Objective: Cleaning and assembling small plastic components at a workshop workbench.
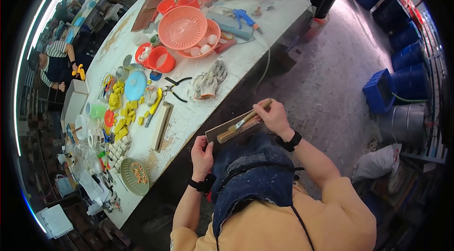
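Observation:
Over my lap, my left hand (pixel 202 156) grips the near left corner of a thin brown board (pixel 213 133), its thumb on top. On the board lies a narrow, light-brown wooden-looking strip (pixel 228 135). My right hand (pixel 276 117) is closed round the wooden handle of a flat paintbrush (pixel 247 119). The brush slants down to the left, and its pale bristles are at the strip; whether they touch it I cannot tell. A dark blue apron (pixel 255 156) is just under the board.
Left of me stands a white worktable (pixel 184 123) with pliers (pixel 175 91), work gloves (pixel 210 80), yellow blocks (pixel 126 115), a green basket (pixel 135 175) and orange colanders (pixel 182 28). Blue drums (pixel 410 81) line the right side. Another person (pixel 56 64) works beyond the table.

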A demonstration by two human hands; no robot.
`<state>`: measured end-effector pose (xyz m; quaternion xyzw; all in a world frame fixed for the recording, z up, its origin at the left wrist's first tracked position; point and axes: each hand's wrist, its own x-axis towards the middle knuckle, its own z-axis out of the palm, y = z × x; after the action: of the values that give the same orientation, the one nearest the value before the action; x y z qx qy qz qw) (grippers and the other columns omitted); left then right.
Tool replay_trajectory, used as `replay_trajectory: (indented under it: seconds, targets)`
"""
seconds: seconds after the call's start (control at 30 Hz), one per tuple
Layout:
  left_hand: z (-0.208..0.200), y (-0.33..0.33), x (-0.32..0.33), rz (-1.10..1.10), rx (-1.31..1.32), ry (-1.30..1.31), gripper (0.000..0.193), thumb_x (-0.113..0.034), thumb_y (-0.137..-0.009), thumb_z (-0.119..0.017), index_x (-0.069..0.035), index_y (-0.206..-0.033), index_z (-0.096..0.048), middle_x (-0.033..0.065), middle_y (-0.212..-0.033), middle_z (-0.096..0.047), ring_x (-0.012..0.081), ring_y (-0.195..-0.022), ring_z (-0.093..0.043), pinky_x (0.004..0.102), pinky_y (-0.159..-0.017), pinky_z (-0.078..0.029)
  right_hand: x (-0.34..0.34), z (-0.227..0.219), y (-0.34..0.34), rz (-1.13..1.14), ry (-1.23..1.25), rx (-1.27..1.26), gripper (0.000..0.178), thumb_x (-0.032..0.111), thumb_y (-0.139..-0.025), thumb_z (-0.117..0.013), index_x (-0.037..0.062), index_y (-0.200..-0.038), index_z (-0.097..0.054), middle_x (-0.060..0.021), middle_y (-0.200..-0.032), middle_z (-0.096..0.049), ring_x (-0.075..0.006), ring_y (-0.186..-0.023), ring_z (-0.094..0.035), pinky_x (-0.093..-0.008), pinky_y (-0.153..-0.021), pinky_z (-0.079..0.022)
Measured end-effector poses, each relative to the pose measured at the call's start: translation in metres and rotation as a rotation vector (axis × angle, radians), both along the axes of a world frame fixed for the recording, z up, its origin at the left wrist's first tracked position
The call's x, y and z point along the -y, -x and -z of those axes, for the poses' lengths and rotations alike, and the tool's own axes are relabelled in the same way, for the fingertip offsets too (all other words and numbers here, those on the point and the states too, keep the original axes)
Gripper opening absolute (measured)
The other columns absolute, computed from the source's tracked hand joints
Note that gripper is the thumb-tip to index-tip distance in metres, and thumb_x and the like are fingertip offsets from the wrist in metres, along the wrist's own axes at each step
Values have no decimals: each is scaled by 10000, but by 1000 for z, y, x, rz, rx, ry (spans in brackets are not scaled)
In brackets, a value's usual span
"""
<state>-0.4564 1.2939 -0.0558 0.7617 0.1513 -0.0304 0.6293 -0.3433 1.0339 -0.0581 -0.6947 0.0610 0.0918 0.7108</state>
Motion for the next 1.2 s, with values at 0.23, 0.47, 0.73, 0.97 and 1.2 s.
replay_trajectory:
  seconds: [0.23,0.47,0.73,0.97,1.2]
  targets:
    - [10,10,-19,-9,-5,43,190,40,-930,-570,5,-1117,-551,65,-1001,-682,111,-913,-636,243,-817,-483,49,11,-19,129,360,88,199,175,-896,-707,-12,-875,-639,-74,-704,-692,-129,-612,-684,-263,-572,-541]
    - [9,-2,-4,10,-54,84,197,41,-922,-574,6,-1113,-539,84,-1011,-681,120,-914,-642,255,-816,-496,-28,-27,11,-61,263,348,131,119,-872,-722,14,-905,-651,-99,-787,-665,-160,-634,-645,-302,-594,-520]
    - [20,-15,-2,-127,-112,86,176,-5,-892,-631,-2,-1050,-553,74,-869,-678,107,-728,-627,239,-652,-495,-56,-44,51,-479,255,811,254,43,-782,-742,54,-1011,-631,-96,-1026,-640,-288,-907,-660,-362,-750,-562]
    - [18,-14,-16,-358,-203,274,145,-4,-879,-654,-18,-972,-544,60,-798,-654,98,-661,-590,239,-603,-471,-35,-48,50,-448,299,771,221,28,-797,-742,54,-990,-638,-90,-993,-636,-272,-844,-667,-343,-705,-563]
    - [23,-7,-20,-399,-273,394,130,-23,-880,-659,-69,-907,-541,24,-782,-624,122,-655,-603,263,-610,-500,-44,-40,47,-267,251,632,210,34,-829,-726,48,-1022,-647,-106,-965,-635,-298,-814,-660,-354,-684,-550]
